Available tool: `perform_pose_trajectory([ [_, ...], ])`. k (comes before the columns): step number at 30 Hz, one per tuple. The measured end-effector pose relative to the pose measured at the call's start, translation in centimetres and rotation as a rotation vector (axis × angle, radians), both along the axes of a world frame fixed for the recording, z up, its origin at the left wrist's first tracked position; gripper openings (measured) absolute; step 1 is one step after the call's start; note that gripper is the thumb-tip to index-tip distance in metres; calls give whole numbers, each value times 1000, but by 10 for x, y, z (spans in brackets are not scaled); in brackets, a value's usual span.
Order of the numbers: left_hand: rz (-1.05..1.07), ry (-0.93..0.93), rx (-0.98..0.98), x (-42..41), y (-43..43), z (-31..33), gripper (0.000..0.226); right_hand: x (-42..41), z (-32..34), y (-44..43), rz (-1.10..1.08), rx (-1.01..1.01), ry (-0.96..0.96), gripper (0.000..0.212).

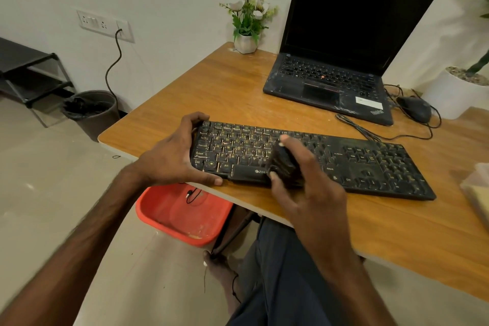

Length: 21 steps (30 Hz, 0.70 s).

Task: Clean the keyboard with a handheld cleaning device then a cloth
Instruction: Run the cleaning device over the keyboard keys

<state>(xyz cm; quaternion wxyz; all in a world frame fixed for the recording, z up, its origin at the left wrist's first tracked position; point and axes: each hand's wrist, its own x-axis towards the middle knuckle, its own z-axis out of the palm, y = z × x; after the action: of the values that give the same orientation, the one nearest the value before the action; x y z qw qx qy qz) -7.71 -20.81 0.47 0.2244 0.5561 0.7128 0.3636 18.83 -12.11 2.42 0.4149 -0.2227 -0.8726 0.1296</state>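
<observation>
A wooden table stood against a pale wall, over a tiled floor. The black keyboard lay along the table's near edge, its keys streaked with dust. The left hand had its grip clamped on the keyboard's left end, thumb at the front edge and fingers over the back. The right hand had its grip closed around a dark handheld cleaning device, which was pressed onto the keys just above the space bar. Behind stood an open laptop, a mouse and a white pot of flowers. On the floor, a red basin under the table edge held a small black cord, and a grey bin beside the wall held a black liner bag.
</observation>
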Motion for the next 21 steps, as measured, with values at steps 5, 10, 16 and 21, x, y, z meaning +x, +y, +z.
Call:
perform_pose_trajectory([
  [5, 2, 24, 10, 0, 0, 0, 129, -50, -9, -30, 140, 36, -53, 74],
  [10, -3, 27, 9, -2, 0, -1, 131, -24, -2, -18, 84, -52, 23, 68],
  [16, 2, 24, 0, -1, 1, -2, 130, -30, -4, -26, 97, -20, -15, 71],
  [21, -57, -73, -11, -6, 1, -2, 135, -37, -5, -25, 161, -28, -62, 72],
])
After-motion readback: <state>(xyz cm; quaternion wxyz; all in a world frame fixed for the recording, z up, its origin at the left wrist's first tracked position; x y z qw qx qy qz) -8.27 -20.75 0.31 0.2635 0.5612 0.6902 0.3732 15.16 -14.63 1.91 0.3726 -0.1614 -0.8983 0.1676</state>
